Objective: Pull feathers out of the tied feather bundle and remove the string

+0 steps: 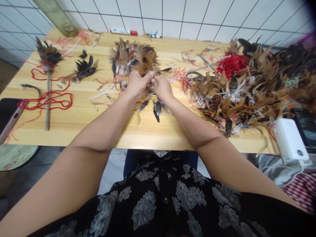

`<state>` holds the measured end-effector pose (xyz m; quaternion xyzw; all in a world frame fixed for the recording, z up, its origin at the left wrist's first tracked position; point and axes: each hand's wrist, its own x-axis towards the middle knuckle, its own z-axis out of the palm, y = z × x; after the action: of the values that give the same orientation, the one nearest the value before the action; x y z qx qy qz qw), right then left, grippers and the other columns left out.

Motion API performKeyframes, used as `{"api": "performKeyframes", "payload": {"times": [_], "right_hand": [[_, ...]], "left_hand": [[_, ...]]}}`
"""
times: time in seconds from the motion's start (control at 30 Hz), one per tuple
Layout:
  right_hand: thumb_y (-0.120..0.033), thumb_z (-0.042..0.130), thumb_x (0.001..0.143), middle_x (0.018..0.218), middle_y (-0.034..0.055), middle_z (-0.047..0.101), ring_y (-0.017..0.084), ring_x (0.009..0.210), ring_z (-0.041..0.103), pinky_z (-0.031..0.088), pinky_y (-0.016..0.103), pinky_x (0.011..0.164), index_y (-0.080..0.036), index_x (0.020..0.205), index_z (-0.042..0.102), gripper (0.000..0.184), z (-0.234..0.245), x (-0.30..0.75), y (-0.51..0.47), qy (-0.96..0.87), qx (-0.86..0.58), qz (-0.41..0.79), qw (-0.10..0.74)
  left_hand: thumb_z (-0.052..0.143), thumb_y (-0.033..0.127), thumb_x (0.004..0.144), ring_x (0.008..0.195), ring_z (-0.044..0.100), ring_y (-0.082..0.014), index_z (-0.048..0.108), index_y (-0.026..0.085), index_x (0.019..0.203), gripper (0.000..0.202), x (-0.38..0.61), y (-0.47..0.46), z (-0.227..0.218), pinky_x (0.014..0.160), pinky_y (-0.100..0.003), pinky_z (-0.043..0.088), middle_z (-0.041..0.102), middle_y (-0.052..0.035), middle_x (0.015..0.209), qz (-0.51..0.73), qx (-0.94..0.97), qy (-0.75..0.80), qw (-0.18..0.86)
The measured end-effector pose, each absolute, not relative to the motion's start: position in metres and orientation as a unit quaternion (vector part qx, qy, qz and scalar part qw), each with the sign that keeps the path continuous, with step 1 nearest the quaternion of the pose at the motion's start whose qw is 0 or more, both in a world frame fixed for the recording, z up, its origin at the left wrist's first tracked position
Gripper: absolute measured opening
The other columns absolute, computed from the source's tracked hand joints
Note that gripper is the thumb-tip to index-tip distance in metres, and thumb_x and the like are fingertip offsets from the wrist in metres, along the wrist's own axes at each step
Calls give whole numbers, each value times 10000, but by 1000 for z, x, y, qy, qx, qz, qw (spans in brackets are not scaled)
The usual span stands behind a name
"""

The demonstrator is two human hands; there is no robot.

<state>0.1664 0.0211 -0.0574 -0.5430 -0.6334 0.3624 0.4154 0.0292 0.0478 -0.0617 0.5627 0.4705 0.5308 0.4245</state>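
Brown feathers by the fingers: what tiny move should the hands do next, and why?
Maybe lift the brown feathers gently away from the feather pile: the left hand seems to pinch them, the right hand meets it there, and the feathers overlap the pile in view.

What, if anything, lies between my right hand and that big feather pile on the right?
Low litter on the table: a tangle of red shreds lies between your right hand and the feather pile, with a dark feather close by the hand. Nothing taller shows in the way.
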Motion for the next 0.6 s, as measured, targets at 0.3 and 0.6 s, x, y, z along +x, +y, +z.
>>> {"api": "performKeyframes", "payload": {"times": [0.3,0.6], "right_hand": [[-310,904,963,725,-30,652,147,821,623,547,266,844,-175,791,739,273,-39,185,27,-551,-486,504,455],[-162,732,967,748,-25,649,177,932,653,585,321,978,-168,828,727,139,-44,188,35,-645,-490,437,390]], "left_hand": [[853,110,1056,566,506,-70,605,170,822,346,21,33,-25,608,-263,446,600,44,656,471,545,490,491],[917,147,970,919,762,-214,623,168,830,326,24,25,-21,838,-329,578,675,11,686,451,583,490,466]]}}
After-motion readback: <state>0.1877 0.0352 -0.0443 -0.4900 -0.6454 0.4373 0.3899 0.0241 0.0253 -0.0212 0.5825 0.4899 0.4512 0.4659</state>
